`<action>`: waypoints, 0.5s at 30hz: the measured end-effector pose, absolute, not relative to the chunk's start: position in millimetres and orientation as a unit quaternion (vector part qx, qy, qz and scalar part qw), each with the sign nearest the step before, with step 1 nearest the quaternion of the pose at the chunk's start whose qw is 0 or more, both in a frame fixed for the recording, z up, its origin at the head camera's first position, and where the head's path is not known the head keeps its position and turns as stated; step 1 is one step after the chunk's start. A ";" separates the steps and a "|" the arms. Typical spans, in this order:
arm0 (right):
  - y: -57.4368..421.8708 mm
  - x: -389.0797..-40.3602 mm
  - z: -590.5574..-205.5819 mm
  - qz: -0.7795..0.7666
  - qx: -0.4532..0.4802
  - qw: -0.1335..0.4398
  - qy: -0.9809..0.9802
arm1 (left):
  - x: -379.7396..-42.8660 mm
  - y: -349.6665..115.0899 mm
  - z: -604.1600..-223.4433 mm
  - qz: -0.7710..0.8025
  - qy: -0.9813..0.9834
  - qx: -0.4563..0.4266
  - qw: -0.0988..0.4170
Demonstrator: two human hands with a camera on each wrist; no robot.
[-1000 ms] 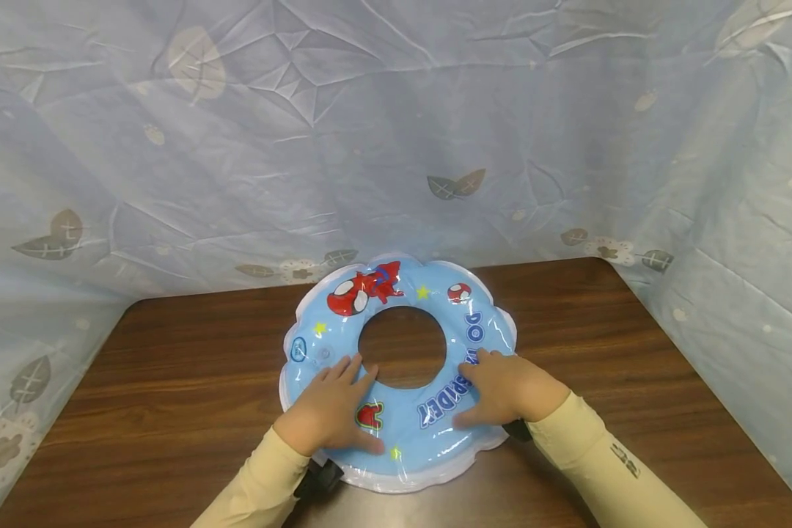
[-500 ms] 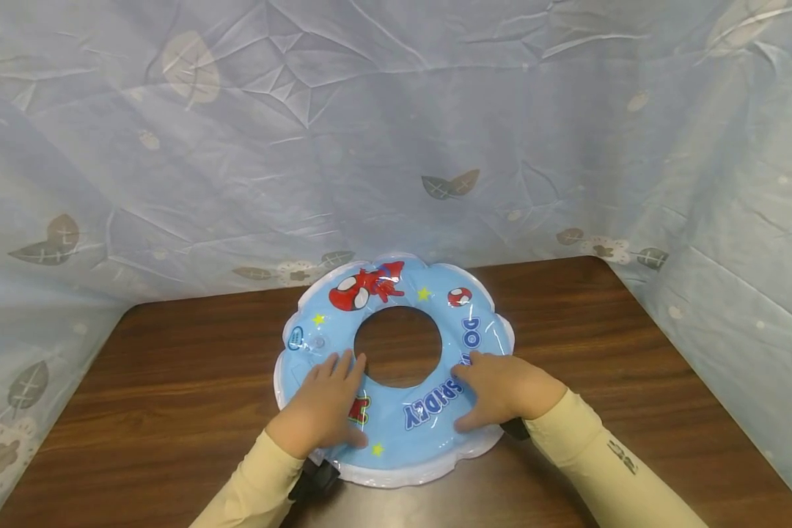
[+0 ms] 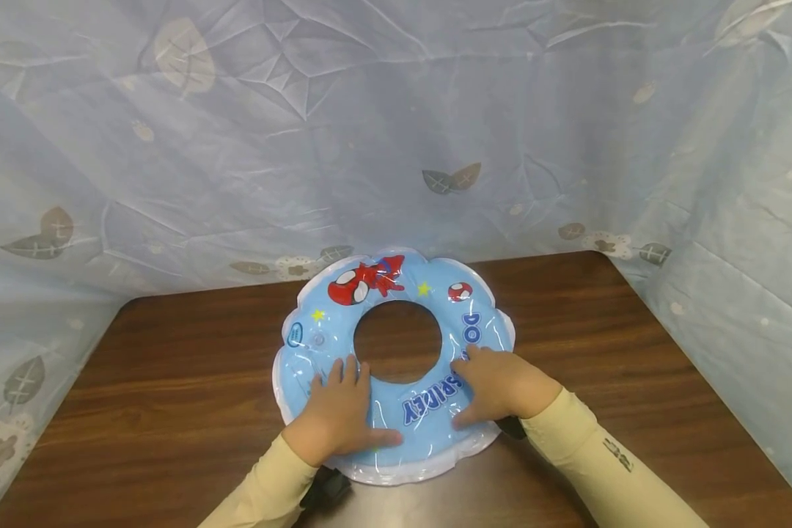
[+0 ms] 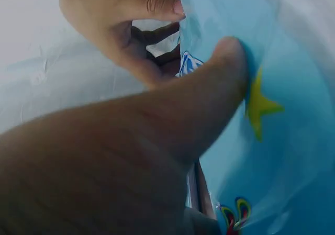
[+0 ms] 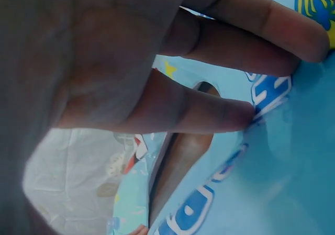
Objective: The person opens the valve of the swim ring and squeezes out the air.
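An inflated light-blue swim ring (image 3: 429, 447) with a white scalloped edge lies flat, printed with a red masked figure, stars and lettering. On its near left part rests my left hand (image 3: 339, 411), fingers spread and thumb stretched to the right. My right hand (image 3: 501, 385) touches the right part over the lettering, its fingers fairly straight. In the left wrist view the left thumb (image 4: 230, 57) presses the vinyl beside a yellow star. The right wrist view shows the right hand's fingers (image 5: 235, 114) with their tips on the ring. A small round valve (image 3: 319, 339) sits flat on the ring's left side.
The ring lies on a dark wood-grain table (image 3: 171, 396) with rounded far corners. Pale blue leaf-patterned cloth (image 3: 369, 147) hangs behind the table and along both sides. Through the ring's central hole the tabletop shows.
The ring shifted slightly left at first. My left hand then moved a little right on it, its thumb spreading and covering the red print there. The right hand has hardly moved.
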State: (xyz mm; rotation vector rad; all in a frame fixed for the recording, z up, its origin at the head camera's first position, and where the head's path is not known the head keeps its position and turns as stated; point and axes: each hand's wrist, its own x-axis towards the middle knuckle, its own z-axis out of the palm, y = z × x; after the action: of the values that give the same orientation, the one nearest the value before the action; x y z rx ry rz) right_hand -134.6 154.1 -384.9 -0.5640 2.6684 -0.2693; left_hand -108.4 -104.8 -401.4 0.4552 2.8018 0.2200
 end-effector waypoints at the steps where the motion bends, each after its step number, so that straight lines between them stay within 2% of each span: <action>1: 153.8 -134.7 -384.8 -0.095 -0.204 0.197 0.954 | -108.8 -103.8 -402.0 0.074 0.974 0.157 0.145; 15: 160.7 -147.4 -383.5 -0.097 -0.208 0.171 0.958 | -109.0 -100.7 -403.9 0.077 0.975 0.144 0.149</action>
State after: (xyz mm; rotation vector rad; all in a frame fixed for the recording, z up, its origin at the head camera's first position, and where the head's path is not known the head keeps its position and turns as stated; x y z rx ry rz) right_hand -147.4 160.7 -383.5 -0.5920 2.7206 -0.2762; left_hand -109.0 -100.7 -403.9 0.4152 2.8029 0.2209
